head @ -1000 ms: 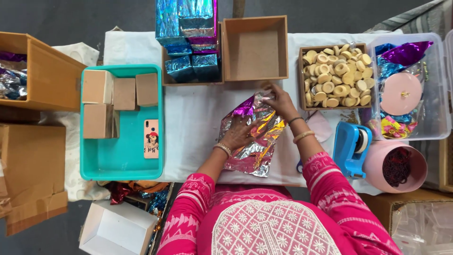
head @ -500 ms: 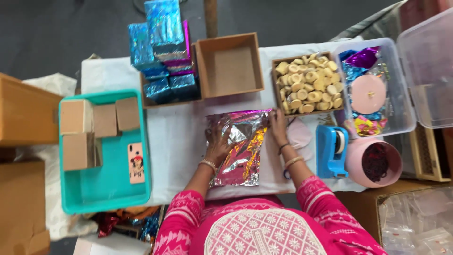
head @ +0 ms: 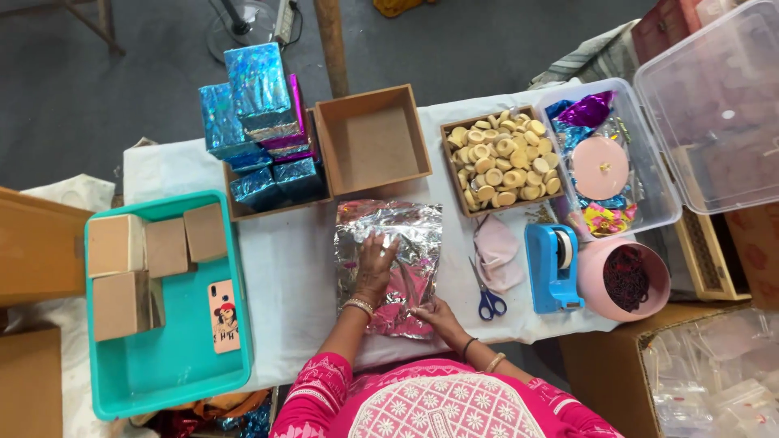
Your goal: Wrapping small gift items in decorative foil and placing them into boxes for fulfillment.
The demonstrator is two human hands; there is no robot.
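Note:
A sheet of shiny silver-and-pink foil wrapping paper [head: 422,231] lies flat on the white table [head: 292,268] in front of me. My left hand [head: 375,266] presses palm-down on the middle of the sheet, fingers spread. At the sheet's near right corner, my right hand [head: 438,315] pinches the edge. Blue-handled scissors [head: 485,294] lie just right of the sheet.
An empty brown box [head: 372,144] sits beyond the sheet, a box of round beige pieces [head: 501,160] to its right. Foil-wrapped boxes [head: 258,130] are stacked at left. A teal tray [head: 174,357] holds plain cardboard boxes and a phone. A blue tape dispenser [head: 552,268], pink bowl [head: 645,304] and clear bin [head: 649,191] stand at right.
The crumpled foil sheet has been spread flat on the table. My left hand moved onto its middle, and my right hand dropped from the far right edge to the near corner.

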